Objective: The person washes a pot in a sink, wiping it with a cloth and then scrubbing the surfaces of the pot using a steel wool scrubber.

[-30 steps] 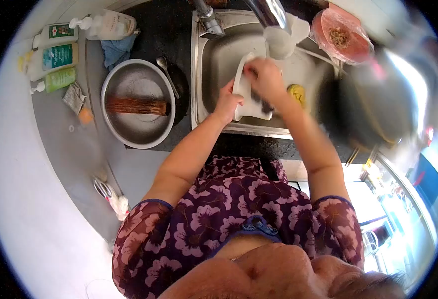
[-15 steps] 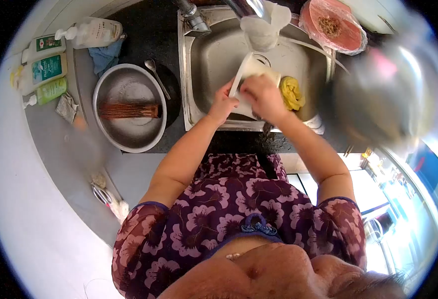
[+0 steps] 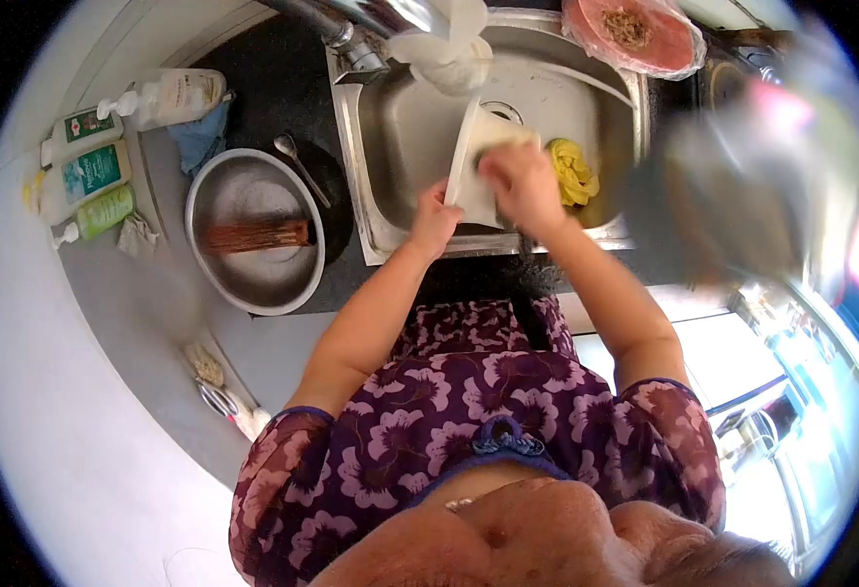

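A white container (image 3: 468, 166) with a wide rim is held tilted on its side over the sink (image 3: 348, 157). My left hand (image 3: 436, 221) is closed on its rim, at the near left edge. My right hand (image 3: 527, 186) presses against the container's outer wall with bent fingers. Something small and dark shows at those fingertips, but its kind cannot be made out. A crumpled yellow cloth (image 3: 573, 174) lies in the sink to the right of my right hand. Above the container hangs the faucet (image 3: 400, 14), with a white covering (image 3: 454, 61) around its spout.
Left of the sink, a metal basin (image 3: 253, 186) holds a reddish-brown bristle brush (image 3: 258, 236). A spoon (image 3: 302, 168) lies beside it. Several bottles (image 3: 95, 169) and a blue cloth (image 3: 199, 137) are farther left. A plastic-wrapped pink basin (image 3: 669, 44) stands behind right; a blurred shiny object (image 3: 732, 196) is close by.
The whole view has rotated and shifted a little. My right hand has moved slightly across the container's wall, while my left hand keeps its hold on the rim.
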`<state>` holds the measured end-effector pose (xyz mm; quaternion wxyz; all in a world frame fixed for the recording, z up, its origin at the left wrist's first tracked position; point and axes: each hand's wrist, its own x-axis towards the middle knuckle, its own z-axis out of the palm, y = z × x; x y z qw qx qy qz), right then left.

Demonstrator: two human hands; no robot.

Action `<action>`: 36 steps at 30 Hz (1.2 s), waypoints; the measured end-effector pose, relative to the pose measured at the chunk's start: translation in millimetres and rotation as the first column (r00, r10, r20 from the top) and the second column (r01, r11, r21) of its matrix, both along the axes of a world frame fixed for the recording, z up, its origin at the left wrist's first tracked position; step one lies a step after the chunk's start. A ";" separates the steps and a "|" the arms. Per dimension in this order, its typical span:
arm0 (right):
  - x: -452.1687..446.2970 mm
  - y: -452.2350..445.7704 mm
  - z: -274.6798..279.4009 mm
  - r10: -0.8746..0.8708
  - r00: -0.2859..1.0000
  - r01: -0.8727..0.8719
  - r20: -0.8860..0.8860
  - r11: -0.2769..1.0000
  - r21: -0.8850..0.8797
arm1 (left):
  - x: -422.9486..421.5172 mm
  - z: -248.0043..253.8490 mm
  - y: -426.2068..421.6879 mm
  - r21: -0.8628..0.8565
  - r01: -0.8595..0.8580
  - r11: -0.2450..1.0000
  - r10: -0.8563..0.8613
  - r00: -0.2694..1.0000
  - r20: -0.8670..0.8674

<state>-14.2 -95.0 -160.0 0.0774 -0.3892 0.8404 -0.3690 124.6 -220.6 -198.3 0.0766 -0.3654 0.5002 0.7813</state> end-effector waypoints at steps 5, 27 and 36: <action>-54.3 -7.7 -54.0 -0.186 0.933 0.167 0.309 0.982 0.087 | 3.2 13.2 17.2 -0.081 -0.016 0.997 0.016 1.000 -0.001; -37.0 -66.1 -40.9 -0.095 0.919 0.054 0.383 0.992 0.118 | 14.5 10.0 -3.8 -0.109 -0.064 0.992 0.067 0.998 0.018; 30.0 -97.1 17.8 0.303 0.949 -0.264 -0.090 0.915 0.305 | -17.1 29.8 -59.6 0.384 -0.350 0.855 0.329 0.937 0.121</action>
